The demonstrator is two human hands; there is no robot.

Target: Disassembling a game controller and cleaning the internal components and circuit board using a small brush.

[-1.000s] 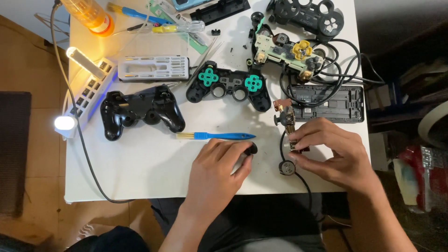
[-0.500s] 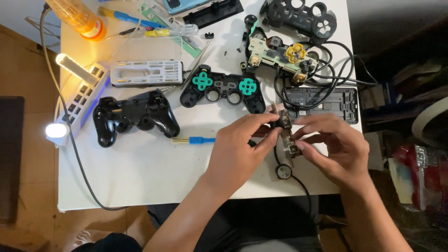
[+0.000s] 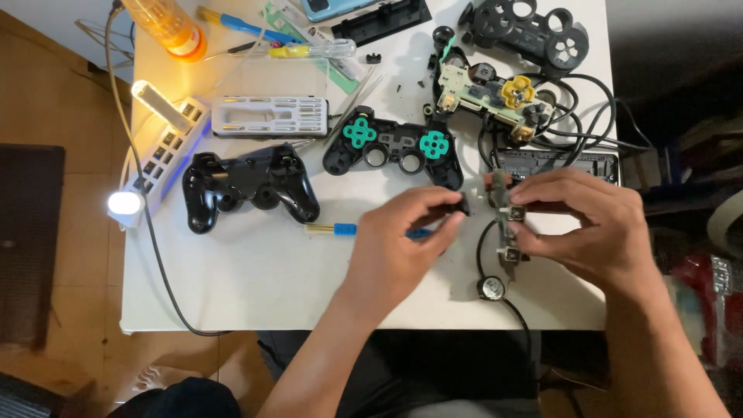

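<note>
the white table (image 3: pixel 255 286) carries the whole spread. largest near the hands is a black gamepad (image 3: pixel 248 186) at the left, then an opened gamepad shell with teal button pads (image 3: pixel 395 147) just above the left hand, a stripped controller board with a yellow part (image 3: pixel 495 97) beyond it, and a tangle of black cables (image 3: pixel 580 139) by a black tray (image 3: pixel 557 161).

the right hand (image 3: pixel 588 224) is closed around a small circuit board (image 3: pixel 509 224), pinched between thumb and fingers above the table edge. from the board a thin wire runs down to a small round motor (image 3: pixel 491 289) lying on the table. the left hand (image 3: pixel 402 240) has its fingertips pinched on a small black part (image 3: pixel 461 206), just beside the board.

risk: the wire looks slight, and a pull on the board could strain its joint or drag the motor off the near edge. the black part is tiny; a slipped pinch would lose it among the cables. a blue-handled screwdriver (image 3: pixel 340 229) lies under the left hand and could roll if nudged.
</note>
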